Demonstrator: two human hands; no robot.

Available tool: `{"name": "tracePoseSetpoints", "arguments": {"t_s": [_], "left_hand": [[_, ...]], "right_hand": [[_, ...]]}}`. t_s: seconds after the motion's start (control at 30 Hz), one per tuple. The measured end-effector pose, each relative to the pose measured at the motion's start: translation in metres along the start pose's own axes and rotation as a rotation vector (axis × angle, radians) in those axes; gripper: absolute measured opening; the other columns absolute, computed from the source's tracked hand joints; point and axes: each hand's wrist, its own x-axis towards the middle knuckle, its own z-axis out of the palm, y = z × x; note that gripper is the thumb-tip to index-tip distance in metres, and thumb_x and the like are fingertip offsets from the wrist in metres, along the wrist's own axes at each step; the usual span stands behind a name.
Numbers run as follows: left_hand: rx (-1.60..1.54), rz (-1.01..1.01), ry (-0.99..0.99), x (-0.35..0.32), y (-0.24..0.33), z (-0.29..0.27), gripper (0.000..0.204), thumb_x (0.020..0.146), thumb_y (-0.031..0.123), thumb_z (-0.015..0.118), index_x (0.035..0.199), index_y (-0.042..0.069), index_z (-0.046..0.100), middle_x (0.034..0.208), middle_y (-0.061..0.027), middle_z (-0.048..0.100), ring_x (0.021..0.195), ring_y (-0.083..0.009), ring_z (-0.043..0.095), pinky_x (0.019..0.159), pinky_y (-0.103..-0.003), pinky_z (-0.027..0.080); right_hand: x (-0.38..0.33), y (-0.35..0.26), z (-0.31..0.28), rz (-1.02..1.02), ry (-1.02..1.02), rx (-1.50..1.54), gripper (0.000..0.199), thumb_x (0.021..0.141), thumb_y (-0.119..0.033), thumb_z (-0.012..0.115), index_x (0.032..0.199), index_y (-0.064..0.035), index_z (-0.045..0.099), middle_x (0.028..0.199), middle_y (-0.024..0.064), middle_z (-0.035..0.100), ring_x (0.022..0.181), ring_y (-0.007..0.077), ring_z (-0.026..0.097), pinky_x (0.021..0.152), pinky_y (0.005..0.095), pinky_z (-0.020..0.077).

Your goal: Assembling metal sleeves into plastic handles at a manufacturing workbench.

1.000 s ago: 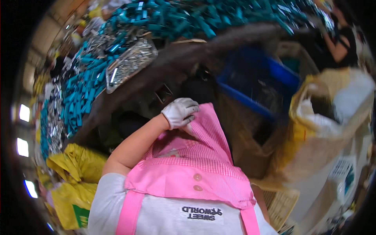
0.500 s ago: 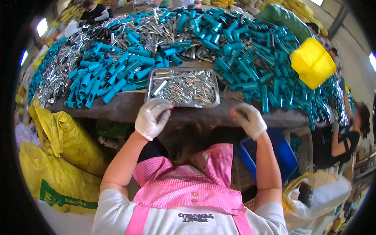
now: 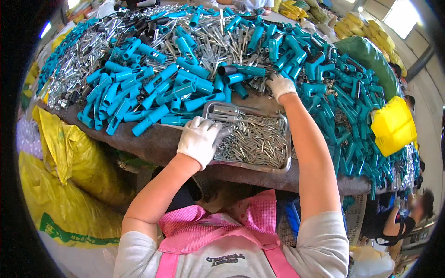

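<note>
A metal tray (image 3: 288, 160) at the table's near edge is filled with small metal pins (image 3: 259, 139); two larger silver slotted sleeves (image 3: 227, 110) lie across its far left corner. At the tray's left side, my left hand (image 3: 198, 141) in a white glove has its fingers curled round a silver metal part (image 3: 224, 133). My right hand (image 3: 281, 87), also gloved, reaches past the tray to the edge of the heap. Its fingers are bent together among the parts, and their tips are hidden. Teal plastic tubular housings (image 3: 178, 83) lie just beyond both hands.
Heaped teal housings and silver metal parts (image 3: 69, 88) spread over the table. A yellow plastic container (image 3: 394, 126) stands on the right heap. Yellow sacks (image 3: 69, 185) sit at the lower left, and a blue bin (image 3: 293, 217) is below the table. Another person (image 3: 401, 217) works at right.
My right hand has moved forward from the table edge to the heap. My left hand has come to the tray's left side and closed on a metal part. Larger sleeves now lie in the tray.
</note>
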Motion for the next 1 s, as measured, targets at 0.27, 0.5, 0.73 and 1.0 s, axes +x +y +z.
{"name": "tracePoseSetpoints", "arguments": {"t_s": [0.27,0.5,0.73,1.0], "left_hand": [[-1.362,-0.418,0.213,0.004,-0.003,-0.011,0.029,0.092,0.008,0.05,0.12,0.002,0.048,0.108,-0.0116,0.059,0.101,-0.0224,0.057,0.088,-0.032,0.045],[-2.253,-0.579,0.046,0.004,0.005,-0.012,0.031,0.094,0.02,0.049,0.123,0.01,0.047,0.106,-0.0097,0.06,0.094,-0.023,0.062,0.081,-0.038,0.054],[-2.374,-0.894,0.166,-0.016,0.064,-0.003,0.022,0.097,0.02,0.042,0.114,0.006,0.041,0.104,-0.0179,0.059,0.098,-0.0309,0.062,0.08,-0.042,0.054],[-2.416,-0.731,-0.037,-0.071,0.115,0.037,0.025,0.096,0.017,0.041,0.117,0.004,0.044,0.108,-0.0114,0.056,0.104,-0.0223,0.055,0.088,-0.035,0.047]], "right_hand": [[-0.017,-0.001,-0.019,-0.024,0.366,0.24,0.021,0.08,-0.011,0.052,0.1,-0.0156,0.058,0.105,0.0091,0.06,0.102,0.0277,0.054,0.085,0.041,0.0437],[-0.099,-0.079,-0.125,-0.134,0.414,0.949,0.036,0.086,-0.009,0.058,0.122,-0.0095,0.055,0.092,0.0141,0.063,0.082,0.0265,0.063,0.07,0.0345,0.0496],[-0.185,-0.134,-0.174,0.107,-0.091,0.839,0.026,0.078,-0.023,0.067,0.096,-0.008,0.057,0.085,0.0138,0.063,0.078,0.0354,0.061,0.066,0.0421,0.0481],[-0.237,-0.154,-0.208,0.009,0.014,0.79,0.065,0.072,-0.014,0.066,0.131,-0.0111,0.039,0.115,0.0185,0.048,0.1,0.0378,0.055,0.079,0.0426,0.0495]]}}
